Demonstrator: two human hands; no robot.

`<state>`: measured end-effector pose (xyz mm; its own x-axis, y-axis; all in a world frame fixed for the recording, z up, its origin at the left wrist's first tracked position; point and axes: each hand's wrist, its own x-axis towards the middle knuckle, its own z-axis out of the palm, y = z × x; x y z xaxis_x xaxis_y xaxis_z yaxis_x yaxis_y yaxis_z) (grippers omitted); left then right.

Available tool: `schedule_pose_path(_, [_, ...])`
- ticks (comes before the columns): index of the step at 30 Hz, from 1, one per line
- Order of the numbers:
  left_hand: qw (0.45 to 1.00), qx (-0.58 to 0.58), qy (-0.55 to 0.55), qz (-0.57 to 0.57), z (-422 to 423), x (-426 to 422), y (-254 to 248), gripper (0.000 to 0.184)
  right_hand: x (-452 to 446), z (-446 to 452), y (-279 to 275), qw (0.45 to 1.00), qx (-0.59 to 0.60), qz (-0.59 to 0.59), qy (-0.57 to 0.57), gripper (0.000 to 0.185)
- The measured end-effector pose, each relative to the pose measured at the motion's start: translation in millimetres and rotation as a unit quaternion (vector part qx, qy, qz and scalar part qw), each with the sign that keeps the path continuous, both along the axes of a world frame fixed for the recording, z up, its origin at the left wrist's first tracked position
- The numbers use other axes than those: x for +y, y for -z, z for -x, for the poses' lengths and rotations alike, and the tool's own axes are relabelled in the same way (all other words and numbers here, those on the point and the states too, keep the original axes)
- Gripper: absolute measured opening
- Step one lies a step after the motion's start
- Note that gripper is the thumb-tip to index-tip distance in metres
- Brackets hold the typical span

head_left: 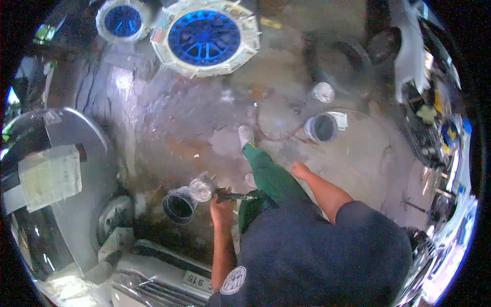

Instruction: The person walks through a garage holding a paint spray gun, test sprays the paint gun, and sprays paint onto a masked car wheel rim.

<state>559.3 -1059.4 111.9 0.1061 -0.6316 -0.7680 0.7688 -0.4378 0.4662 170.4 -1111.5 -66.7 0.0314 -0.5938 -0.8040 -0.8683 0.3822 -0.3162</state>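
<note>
On the left, my left hand [221, 204] is wrapped around a spray gun [231, 196] with a pale, round cup [202, 189] on its far side. The cup partly overlaps a dark open bucket [179, 205] in this view; I cannot tell whether they touch. My right hand [300, 170] hangs by my right thigh, its fingers curled in, with nothing visible in it. Ahead, a large wheel [204, 38] with bright blue spokes has paper masking around its rim. Beside it is a smaller-looking blue wheel [123, 21], masked the same way.
A grey car panel [82, 169] with paper taped on stands at left, and a silver car front [163, 284] at lower left. A grey bucket [321, 128] and a white-topped can [324, 92] stand on the stained floor. Car parts [434, 123] line the right; dark tires [353, 59] lie behind.
</note>
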Motion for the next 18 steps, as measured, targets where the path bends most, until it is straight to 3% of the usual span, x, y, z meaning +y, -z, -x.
schedule_pose_path(2, [0.999,-0.001,0.002,-0.049,-6.0,-18.2,31.9,0.035,-25.0,-20.6,33.1,1.0,-0.009,0.006,-0.019,0.032])
schedule_pose_path(3, [0.996,0.043,-0.056,-0.048,-7.4,-27.3,66.7,0.035,-53.8,-25.8,55.2,1.0,-0.011,0.013,-0.026,0.031])
schedule_pose_path(5, [0.986,-0.091,0.113,-0.082,-23.1,-22.9,123.3,0.038,-120.8,-39.3,116.3,0.997,0.01,-0.048,-0.064,0.029])
schedule_pose_path(6, [0.996,-0.002,0.073,-0.052,-25.5,-5.7,148.5,0.04,-143.5,-47.7,139.9,0.993,0.023,-0.081,-0.082,0.029])
schedule_pose_path(7, [0.995,0.089,0.035,-0.029,-28.1,11.9,174.7,0.042,-175.2,-64.3,151.0,0.998,0.01,-0.057,-0.015,0.028])
schedule_pose_path(9, [0.967,0.211,-0.117,-0.083,-17.3,9.4,193.3,0.044,-229.3,-79.2,202.0,1.0,0.021,-0.002,-0.019,0.027])
schedule_pose_path(10, [0.967,0.096,-0.096,-0.216,-9.1,-0.7,173.3,0.043,-238.7,-81.5,258.5,0.995,0.044,0.013,-0.092,0.028])
schedule_pose_path(11, [0.954,0.102,-0.095,-0.264,-8.0,-0.6,176.2,0.044,-247.3,-83.1,300.6,0.984,0.064,0.022,-0.164,0.028])
schedule_pose_path(13, [0.93,0.111,-0.093,-0.338,-6.4,-4.2,185.5,0.045,-288.3,-98.3,317.4,0.959,0.05,0.041,-0.275,0.03])
schedule_pose_path(14, [0.92,0.114,-0.092,-0.364,-6.0,-8.0,188.1,0.046,-308.5,-113.8,336.8,0.998,0.025,0.022,-0.057,0.034])
schedule_pose_path(16, [0.924,0.105,-0.06,-0.363,-1.8,-35.7,186.8,0.049,-324.9,-122.0,397.3,0.989,0.039,-0.058,0.127,0.045])
schedule_pose_path(17, [0.936,0.086,-0.027,-0.341,-2.7,-49.1,182.0,0.051,-337.1,-124.7,417.0,0.989,0.055,-0.103,0.089,0.052])
schedule_pose_path(18, [0.946,0.065,0.006,-0.319,-3.7,-62.7,177.0,0.052,-341.1,-126.7,436.6,0.984,0.058,-0.104,0.136,0.06])
